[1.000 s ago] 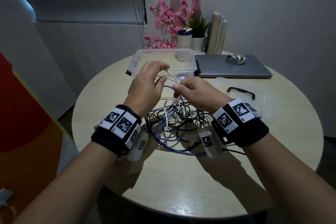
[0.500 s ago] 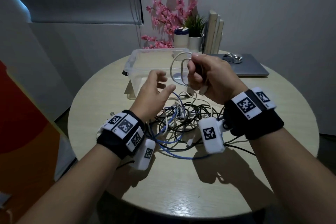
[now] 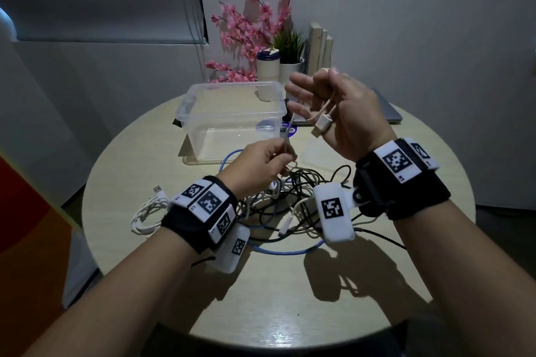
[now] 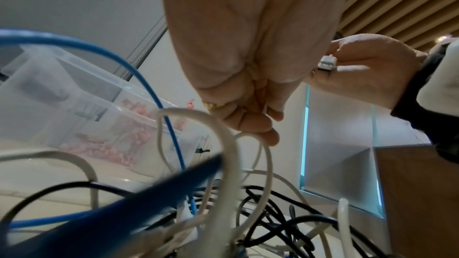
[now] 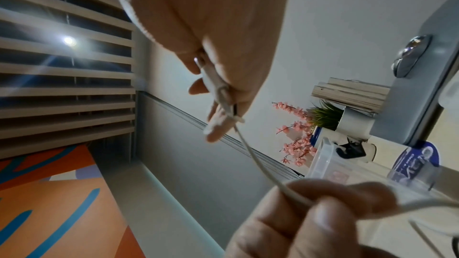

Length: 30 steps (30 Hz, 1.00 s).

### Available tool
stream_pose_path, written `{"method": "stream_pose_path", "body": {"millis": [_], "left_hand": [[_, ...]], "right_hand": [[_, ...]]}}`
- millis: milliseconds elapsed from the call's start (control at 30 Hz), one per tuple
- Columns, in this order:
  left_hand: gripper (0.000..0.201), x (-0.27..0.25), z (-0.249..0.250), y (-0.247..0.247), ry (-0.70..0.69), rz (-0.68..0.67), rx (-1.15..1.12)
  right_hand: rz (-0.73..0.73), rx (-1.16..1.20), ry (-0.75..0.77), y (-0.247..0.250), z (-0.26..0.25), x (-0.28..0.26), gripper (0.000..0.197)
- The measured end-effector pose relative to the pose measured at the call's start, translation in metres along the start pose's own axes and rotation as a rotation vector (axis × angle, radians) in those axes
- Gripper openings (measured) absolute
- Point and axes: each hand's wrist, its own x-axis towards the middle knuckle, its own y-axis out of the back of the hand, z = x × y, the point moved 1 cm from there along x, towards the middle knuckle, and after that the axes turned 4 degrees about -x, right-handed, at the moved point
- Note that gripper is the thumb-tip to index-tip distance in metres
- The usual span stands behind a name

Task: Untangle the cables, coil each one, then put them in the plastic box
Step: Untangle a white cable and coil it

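A thin white cable [image 3: 291, 122] runs taut between my hands above the table. My right hand [image 3: 316, 101] is raised in front of the clear plastic box [image 3: 203, 113] and holds the cable's end, with its USB plug [image 3: 320, 124] lying against the palm; the plug [image 5: 213, 83] is pinched between the fingers. Lower down, my left hand [image 3: 285, 151] pinches the same cable [image 5: 250, 154] between thumb and fingertips. Below both hands a tangle of black, white and blue cables [image 3: 293, 200] lies on the round table [image 3: 275, 313].
A coiled white cable [image 3: 148, 214] lies at the table's left edge. The box's clear lid [image 3: 319, 153] lies right of the box. At the back stand pink flowers [image 3: 246, 29], a white canister [image 3: 268, 66], a potted plant [image 3: 290, 46], books [image 3: 319, 43] and a laptop [image 3: 388, 113].
My right hand has lifted the white cable's plug end higher and turned its palm toward me. My left hand, open half a second ago, now pinches the cable lower down.
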Motion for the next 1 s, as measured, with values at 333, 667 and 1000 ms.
{"method": "stream_pose_path", "body": {"millis": [333, 667, 1000], "left_hand": [[0.011, -0.005, -0.002, -0.011, 0.004, -0.195, 0.128], [0.011, -0.001, 0.034, 0.018, -0.187, 0.255, -0.001], [0.01, 0.017, 0.04, 0.041, -0.199, 0.34, -0.007]], "right_hand": [[0.183, -0.724, 0.312, 0.031, 0.003, 0.011, 0.02], [-0.137, -1.168, 0.062, 0.03, 0.014, 0.006, 0.03], [-0.27, -0.672, 0.039, 0.012, 0.01, -0.002, 0.047]]}}
